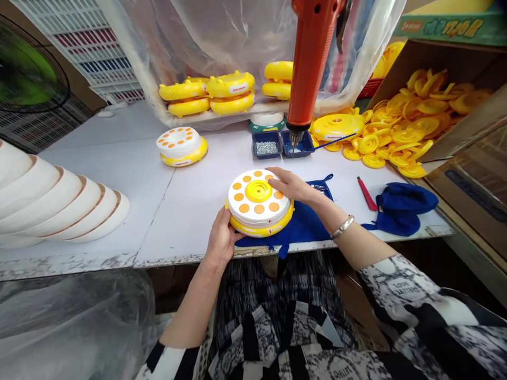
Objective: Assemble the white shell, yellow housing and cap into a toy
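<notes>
A round toy base [253, 219], white on top with orange dots over a yellow ring, sits in front of me above a blue cloth [307, 224]. At its centre is a yellow disc [259, 191]. My left hand [222, 235] grips the yellow rim at the lower left, thumb and fingers closed on it. My right hand [291, 186] lies over the upper right edge of the white top, its fingers curved round the side. Just beyond hangs a red electric screwdriver [312, 63], its bit pointing down over a blue tray [300, 145].
Another blue tray [266, 149] holds small screws. A similar toy base [181, 146] stands at the back left, near yellow parts [232, 84] under plastic sheeting. Yellow pieces [396, 134] spill from a carton at right. White cones [59, 200] lie left; a red-handled cutter [367, 194] lies right.
</notes>
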Tool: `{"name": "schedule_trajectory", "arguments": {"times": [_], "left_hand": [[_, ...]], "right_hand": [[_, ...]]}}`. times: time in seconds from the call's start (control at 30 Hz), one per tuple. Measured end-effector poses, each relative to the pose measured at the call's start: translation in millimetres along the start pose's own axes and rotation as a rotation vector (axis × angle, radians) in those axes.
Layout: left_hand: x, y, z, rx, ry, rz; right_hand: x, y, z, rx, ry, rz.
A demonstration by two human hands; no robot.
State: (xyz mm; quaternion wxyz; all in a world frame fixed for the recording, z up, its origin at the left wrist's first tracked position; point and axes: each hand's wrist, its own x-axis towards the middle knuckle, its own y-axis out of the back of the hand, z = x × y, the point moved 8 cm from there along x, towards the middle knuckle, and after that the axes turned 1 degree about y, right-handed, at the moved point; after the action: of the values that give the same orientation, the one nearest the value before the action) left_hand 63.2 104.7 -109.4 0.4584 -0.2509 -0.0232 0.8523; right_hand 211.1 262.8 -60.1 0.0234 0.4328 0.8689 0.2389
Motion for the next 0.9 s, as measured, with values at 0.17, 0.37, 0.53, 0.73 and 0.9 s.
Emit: {"name": "schedule_trajectory", "arguments": {"times": [0.17,0.37,0.53,0.73,0.9], "left_hand": [[4,-0.9,2,0.067,0.006,-0.011],[12,6.0,9,0.254,-0.023,-0.037],[22,25.3,23,0.519,-0.162,0.029],[17,38.7,52,0.754,-0.472,0.104],[-3,9.4,67,0.785,-0.747,0.052]], "right_hand": [[1,1,-8,-0.015,0.01,-0.075],[-1,4,-5,-0.026,0.001,-0.043],[-9,15,5,0.014,-0.006,0.08],[-25,27,10,0.06,0.012,0.185],[-34,19,5,0.051,0.027,0.149]]}}
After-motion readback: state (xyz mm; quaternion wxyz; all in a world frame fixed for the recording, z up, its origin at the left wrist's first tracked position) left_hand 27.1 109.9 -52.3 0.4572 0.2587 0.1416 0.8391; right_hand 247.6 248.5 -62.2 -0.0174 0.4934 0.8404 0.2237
